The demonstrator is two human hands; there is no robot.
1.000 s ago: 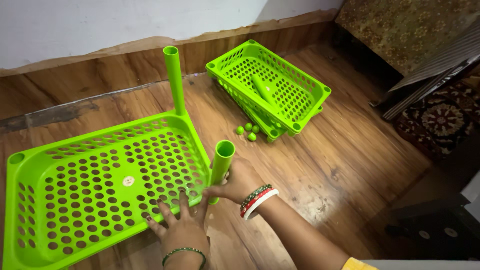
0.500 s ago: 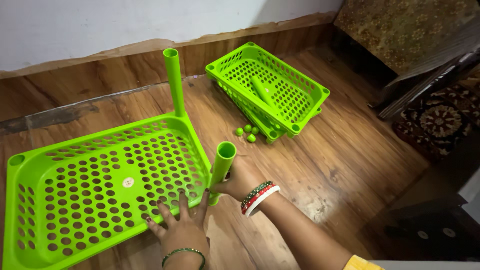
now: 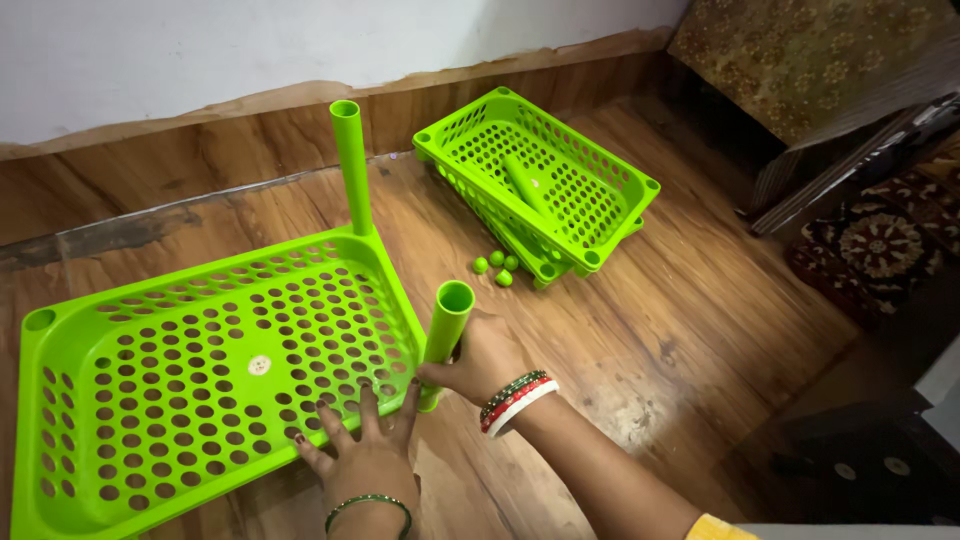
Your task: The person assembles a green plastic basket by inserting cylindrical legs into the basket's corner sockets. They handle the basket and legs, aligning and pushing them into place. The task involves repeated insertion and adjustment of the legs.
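Right hand (image 3: 480,360) fingers clamped on green tube (image 3: 444,335) at tray corner; left hand (image 3: 365,450) fingers spread flat on perforated green tray (image 3: 200,380); stacked trays (image 3: 540,180) beyond.

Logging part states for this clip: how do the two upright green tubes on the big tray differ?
The near tube is gripped by the right hand and leans slightly; the far tube stands free and straight. The near tube sits at the corner beside the left hand, the far tube at the wall-side corner. Both are hollow, open-topped and green like the tray.

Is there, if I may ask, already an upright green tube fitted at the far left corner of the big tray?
No: the far left corner socket of the big tray is bare; upright tubes stand only at its two right corners.
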